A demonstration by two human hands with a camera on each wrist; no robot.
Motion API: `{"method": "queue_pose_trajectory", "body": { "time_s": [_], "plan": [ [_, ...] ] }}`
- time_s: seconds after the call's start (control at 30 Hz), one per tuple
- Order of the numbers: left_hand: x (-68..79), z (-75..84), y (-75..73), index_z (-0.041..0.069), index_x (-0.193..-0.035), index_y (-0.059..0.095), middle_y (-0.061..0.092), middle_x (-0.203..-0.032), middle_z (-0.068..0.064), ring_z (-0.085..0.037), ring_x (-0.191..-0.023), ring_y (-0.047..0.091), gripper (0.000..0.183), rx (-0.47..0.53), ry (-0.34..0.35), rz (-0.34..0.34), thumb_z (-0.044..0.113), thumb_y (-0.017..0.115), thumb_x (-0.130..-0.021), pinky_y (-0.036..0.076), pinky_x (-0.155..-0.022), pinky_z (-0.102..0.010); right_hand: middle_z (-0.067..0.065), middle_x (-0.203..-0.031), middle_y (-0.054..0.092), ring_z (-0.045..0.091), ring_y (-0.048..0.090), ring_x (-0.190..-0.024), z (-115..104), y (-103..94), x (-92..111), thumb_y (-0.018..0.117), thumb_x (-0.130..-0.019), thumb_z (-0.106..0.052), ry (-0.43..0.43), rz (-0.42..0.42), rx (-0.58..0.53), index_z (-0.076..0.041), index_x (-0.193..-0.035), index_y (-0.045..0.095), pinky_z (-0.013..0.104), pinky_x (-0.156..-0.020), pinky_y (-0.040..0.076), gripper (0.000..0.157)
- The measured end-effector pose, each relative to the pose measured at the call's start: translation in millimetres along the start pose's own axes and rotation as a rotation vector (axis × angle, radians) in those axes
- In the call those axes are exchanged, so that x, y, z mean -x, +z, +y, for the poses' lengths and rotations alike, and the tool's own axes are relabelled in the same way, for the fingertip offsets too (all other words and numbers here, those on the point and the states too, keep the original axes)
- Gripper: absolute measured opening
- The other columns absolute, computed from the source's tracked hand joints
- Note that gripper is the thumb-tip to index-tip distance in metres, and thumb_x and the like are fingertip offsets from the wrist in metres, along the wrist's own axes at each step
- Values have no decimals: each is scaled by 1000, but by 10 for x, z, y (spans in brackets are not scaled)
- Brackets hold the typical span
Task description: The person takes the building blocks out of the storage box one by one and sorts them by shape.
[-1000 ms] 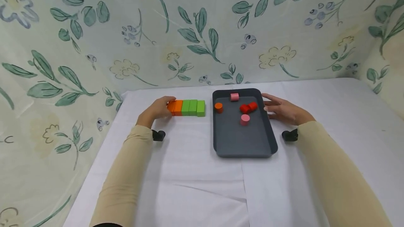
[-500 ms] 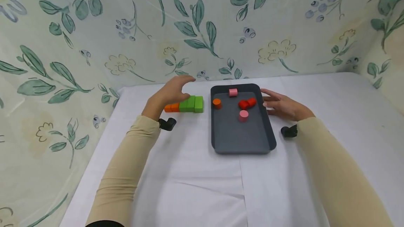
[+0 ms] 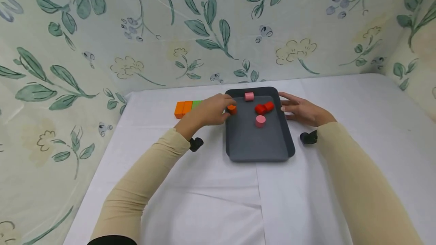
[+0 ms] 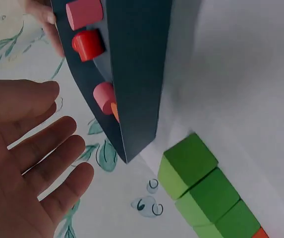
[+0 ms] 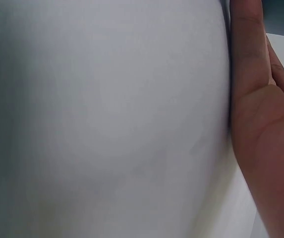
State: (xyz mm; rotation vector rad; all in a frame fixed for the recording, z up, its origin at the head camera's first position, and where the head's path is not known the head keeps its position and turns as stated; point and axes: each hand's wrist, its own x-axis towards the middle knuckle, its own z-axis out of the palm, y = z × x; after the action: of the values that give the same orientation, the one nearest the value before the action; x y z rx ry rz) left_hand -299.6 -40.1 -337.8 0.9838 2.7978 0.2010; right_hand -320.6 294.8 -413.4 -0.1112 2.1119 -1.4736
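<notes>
My left hand [image 3: 212, 111] hovers at the left rim of a dark grey tray [image 3: 259, 144], fingers spread round the space near an orange cylinder [image 3: 231, 110]. The left wrist view shows that hand [image 4: 30, 153] holding nothing, its fingers relaxed and apart from the pieces. Two red cylinders [image 3: 260, 109] touch each other inside the tray. A pink cylinder [image 3: 260, 121] stands upright there, and another pink cylinder [image 3: 249, 96] lies on its side near the far end. With straightened fingers my right hand [image 3: 304, 112] touches the tray's right side.
Left of the tray, a row of blocks lies on the white cloth: orange blocks [image 3: 179, 110] at its left end and green blocks [image 4: 191, 161] at its right, partly hidden behind my left hand in the head view. A flower-patterned curtain [image 3: 136, 29] hangs behind the table.
My left hand has left the orange end of the block row, lifted over the green blocks and moved right to the tray's edge. The right hand stays at the tray.
</notes>
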Motion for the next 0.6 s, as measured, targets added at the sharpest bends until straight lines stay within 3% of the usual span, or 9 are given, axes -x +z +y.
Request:
{"method": "queue_pose_trajectory", "body": {
  "time_s": [0.27,0.4,0.6],
  "plan": [
    [-45,246,155,15,-136,60,59,-139,-2,-20,-128,54,42,-162,110,-7,18,60,-94,48,-108,-35,14,-168,4,37,17,-153,-40,-15,-9,49,-103,-22,-8,0,4,-33,-160,1,54,-123,22,75],
    [-129,242,159,16,-136,61,60,-137,-3,-22,-124,55,42,-199,75,14,17,61,-94,49,-107,-35,15,-168,4,38,17,-153,-41,-14,-5,49,-102,-22,-6,0,11,-32,-160,1,54,-123,23,76],
    [-239,93,186,16,-137,60,59,-136,-4,-21,-123,55,41,-165,-8,5,15,59,-95,50,-106,-35,16,-168,5,39,18,-152,6,7,-2,50,-102,-22,-13,-2,6,-31,-160,1,55,-122,23,77]
  ]
}}
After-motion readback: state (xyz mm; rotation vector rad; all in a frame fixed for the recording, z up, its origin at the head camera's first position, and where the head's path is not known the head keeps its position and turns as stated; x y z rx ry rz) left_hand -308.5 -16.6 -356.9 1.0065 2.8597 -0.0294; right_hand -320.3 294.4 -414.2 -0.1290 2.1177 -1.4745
